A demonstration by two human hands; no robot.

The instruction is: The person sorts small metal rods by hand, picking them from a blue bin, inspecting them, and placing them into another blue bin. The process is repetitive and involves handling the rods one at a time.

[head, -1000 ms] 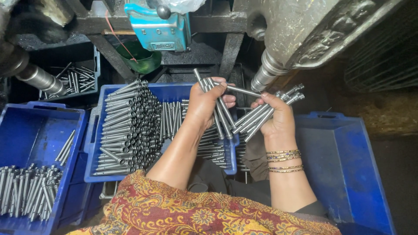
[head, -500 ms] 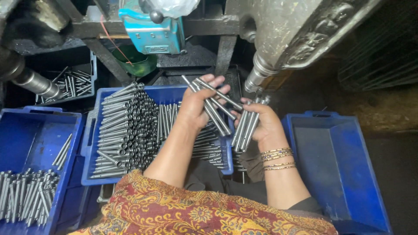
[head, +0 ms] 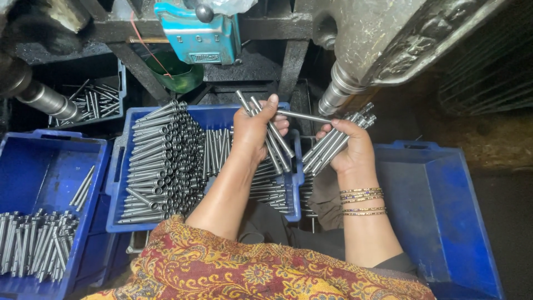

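1. Above the middle blue crate [head: 119,166], the steel rods [head: 327,147] are split between two hands: a bundle lies in the right hand [head: 350,153], a smaller sheaf in the left hand [head: 252,130], and one single rod [head: 302,116] bridges the gap between them.
2. Right hand: curled around its bundle, fingers wrapped underneath, thumb side up; the rod ends fan out toward the far right, close to the grey machine spindle [head: 338,94].
3. Left hand: closed on several rods that slant down to the near right, with the fingertips also pinching the near-left end of the single rod.
4. Handling, as a judgement: these look like rigid, smooth metal pieces, dense for their slimness, and probably oily enough to slide lengthwise. A bundle is best gripped around its middle so that no end tips it; a single rod can be pinched near one end, as it is now.
5. Below the hands, the middle crate holds many more rods, stacked in neat rows on its left half and lying looser on the right.
6. Left of it, another blue crate [head: 33,161] has a smaller batch in its near corner; the blue crate on the right [head: 444,222] shows no rods.
7. Far left, a dark bin [head: 119,91] holds further rods, beside a teal machine housing [head: 197,36].
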